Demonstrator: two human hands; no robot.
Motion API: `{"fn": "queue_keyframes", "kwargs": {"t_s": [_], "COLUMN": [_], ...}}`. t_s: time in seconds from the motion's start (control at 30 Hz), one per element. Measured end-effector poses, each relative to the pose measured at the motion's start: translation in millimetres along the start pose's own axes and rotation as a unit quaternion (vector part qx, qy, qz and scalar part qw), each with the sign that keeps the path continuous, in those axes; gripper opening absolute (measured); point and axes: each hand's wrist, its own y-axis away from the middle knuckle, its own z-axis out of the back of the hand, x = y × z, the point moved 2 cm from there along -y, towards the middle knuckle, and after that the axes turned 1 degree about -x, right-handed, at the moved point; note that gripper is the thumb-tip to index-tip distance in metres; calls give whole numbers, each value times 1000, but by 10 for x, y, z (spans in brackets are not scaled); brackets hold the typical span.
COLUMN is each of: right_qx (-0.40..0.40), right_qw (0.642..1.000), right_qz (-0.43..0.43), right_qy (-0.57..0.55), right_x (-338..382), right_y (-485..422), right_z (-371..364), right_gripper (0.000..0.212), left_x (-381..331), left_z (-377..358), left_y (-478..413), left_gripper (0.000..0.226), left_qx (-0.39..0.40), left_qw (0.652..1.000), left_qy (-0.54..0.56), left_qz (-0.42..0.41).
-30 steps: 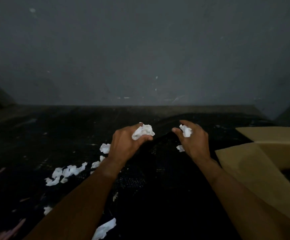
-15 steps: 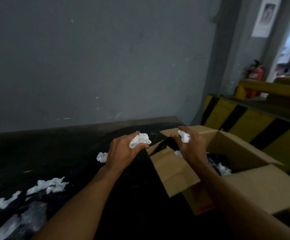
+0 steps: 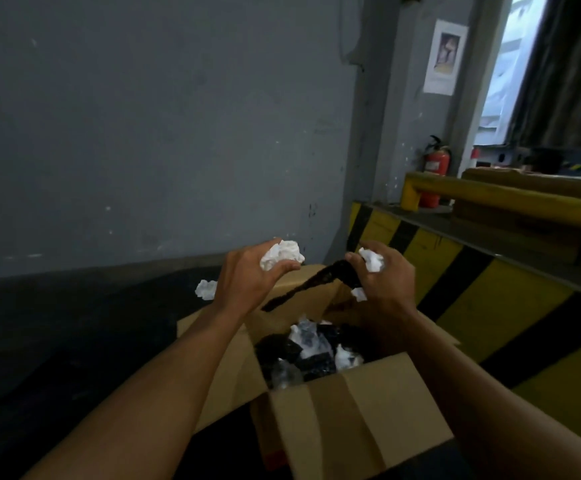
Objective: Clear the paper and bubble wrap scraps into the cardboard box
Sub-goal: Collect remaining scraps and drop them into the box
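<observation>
Box holds white & black scraps; both hands' fingers closed on paper wads above it.

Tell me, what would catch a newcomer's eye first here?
Two bare hands raised over an open cardboard box: the left hand grips a crumpled white paper wad, the right hand holds paper and a black strip. A red fire extinguisher stands behind the yellow-and-black barrier on the right.

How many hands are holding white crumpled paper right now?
2. The left hand grips a white paper wad; the right hand grips smaller white scraps plus a black strip. Both hover over the cardboard box.
</observation>
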Motion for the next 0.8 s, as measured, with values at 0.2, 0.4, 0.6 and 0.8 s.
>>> {"fn": "queue_keyframes", "kwargs": {"t_s": [0.2, 0.4, 0.6, 0.8], "right_qx": [24, 73, 147, 278], "right_qw": [999, 997, 989, 958], "right_qz": [17, 16, -2, -23], "right_qy": [22, 10, 12, 66], "right_x": [-739, -1186, -1476, -1827], "right_y": [-705, -973, -882, -689], "right_z": [288, 98, -393, -969], "right_gripper": [44, 44, 43, 58], "left_x": [-390, -380, 38, 701], "left_z": [-896, -1353, -1627, -2006], "left_y": [-186, -199, -131, -23], "left_gripper": [52, 45, 45, 45], "left_qx": [-34, -47, -20, 63], "left_qw": [999, 994, 986, 970], "left_qy": [10, 5, -18, -51], "left_qz": [41, 95, 164, 229]}}
